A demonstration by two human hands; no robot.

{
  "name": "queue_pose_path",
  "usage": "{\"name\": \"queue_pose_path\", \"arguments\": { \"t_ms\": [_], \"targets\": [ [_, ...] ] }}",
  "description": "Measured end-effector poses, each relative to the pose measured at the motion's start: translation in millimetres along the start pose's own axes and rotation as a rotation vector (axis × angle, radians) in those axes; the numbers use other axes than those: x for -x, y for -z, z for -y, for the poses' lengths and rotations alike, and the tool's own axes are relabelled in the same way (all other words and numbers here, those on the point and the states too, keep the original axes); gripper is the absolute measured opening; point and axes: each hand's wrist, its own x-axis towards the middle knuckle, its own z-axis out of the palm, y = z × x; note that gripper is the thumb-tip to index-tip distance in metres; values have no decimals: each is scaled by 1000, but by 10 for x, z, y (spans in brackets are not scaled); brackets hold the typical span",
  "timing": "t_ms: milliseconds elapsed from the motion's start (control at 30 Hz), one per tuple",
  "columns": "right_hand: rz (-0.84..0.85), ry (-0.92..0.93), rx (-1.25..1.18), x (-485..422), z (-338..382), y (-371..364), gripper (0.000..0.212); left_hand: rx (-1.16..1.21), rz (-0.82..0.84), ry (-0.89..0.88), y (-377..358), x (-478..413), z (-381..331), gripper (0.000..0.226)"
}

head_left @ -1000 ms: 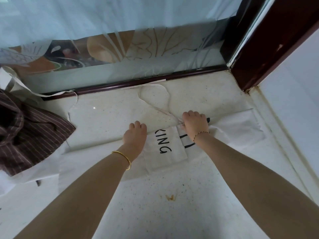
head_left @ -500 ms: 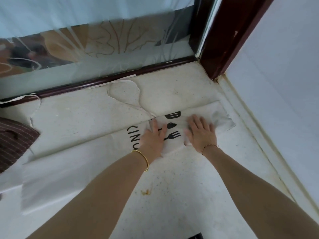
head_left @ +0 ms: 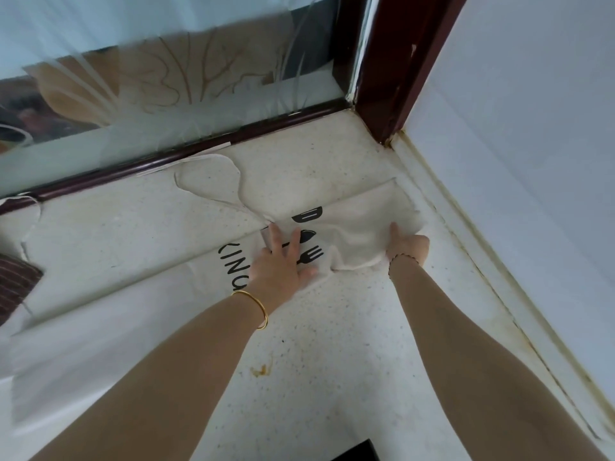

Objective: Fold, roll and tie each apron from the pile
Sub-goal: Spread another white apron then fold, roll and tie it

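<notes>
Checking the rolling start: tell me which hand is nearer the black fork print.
Left. The left hand presses flat on the black fork print of the cream apron; the right hand grips the apron's end farther right.

You're in a home-type room, on a speckled stone floor by a frosted leaf-pattern glass door with dark wood frame and painted wall.

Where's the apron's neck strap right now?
The neck strap lies looped on the floor beyond the left hand, by the dark door frame.

Apron on floor, beside wall
</notes>
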Motion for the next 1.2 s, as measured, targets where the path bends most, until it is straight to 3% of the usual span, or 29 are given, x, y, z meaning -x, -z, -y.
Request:
{"name": "queue_pose_path", "arguments": {
  "t_ms": [100,367,433,500,567,700,800,900,967,1033,1100,1200],
  "targets": [
    [39,103,116,-39,84,29,35,-81,21,-37,10,31,23,95],
    [32,125,-33,-36,128,-46,38,-103,61,-70,5,39,78,104],
    [59,62,-141,-36,179,-48,32,-78,78,-59,21,44,78,107],
    [140,-68,-370,1,257,-9,13,-14,98,-48,37,37,82,109],
    [235,-186,-539,24,277,14,22,64,106,-46,62,20,89,112],
    [282,26,-517,282,364,13,7,119,129,-32,88,-11,95,115],
    [244,320,-357,694,464,-33,7,189,129,-47,118,12,117,111],
    [182,717,-54,1157,411,-141,17,612,-16,-41,190,80,266,78],
    [209,950,107,1465,290,-246,28,1137,-134,103,304,181,453,48],
    [313,1148,258,1683,104,-383,36,1674,-127,317,473,334,657,35],
    [394,1299,418,1856,-115,-531,39,2004,-89,411,594,512,915,45],
    [436,1435,626,2029,-392,-727,32,2188,-24,472,568,739,1305,71]
  ]
}}
